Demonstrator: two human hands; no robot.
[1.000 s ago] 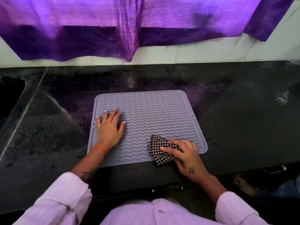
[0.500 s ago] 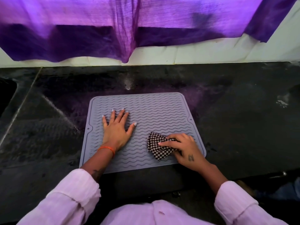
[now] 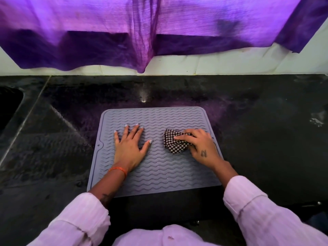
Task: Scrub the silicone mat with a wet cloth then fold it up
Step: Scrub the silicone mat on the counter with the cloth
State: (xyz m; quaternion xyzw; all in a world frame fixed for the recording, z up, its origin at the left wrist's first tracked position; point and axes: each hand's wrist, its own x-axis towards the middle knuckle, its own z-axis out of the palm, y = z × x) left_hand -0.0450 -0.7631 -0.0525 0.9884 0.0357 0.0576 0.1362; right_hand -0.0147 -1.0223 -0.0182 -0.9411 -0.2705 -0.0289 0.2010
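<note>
- I see the grey silicone mat [image 3: 156,157] lying flat and unfolded on the dark stone counter [image 3: 266,130], its near edge close to the counter's front edge. I take the mat as my landmark for everything else.
- My left hand [image 3: 128,148] lies palm down on the left half of the mat — fingers spread, thumb out toward the mat's middle, pressing on the wavy ridges and holding nothing.
- An orange thread bracelet [image 3: 118,170] circles that wrist, over the mat's near-left part.
- My right hand [image 3: 200,145] sits on the right half of the mat, fingers curled over and gripping the checked cloth [image 3: 174,142].
- The cloth is bunched — black and white checks, lying on the mat just right of its middle, with most of it showing to the left of the fingers.
- Pale pink sleeves [image 3: 248,201] cover both forearms on the near side of the mat.
- Beyond the mat's far edge a purple curtain [image 3: 142,32] hangs over the white wall.
- Far left of the mat, a dark sink opening [image 3: 8,103] cuts into the counter.
</note>
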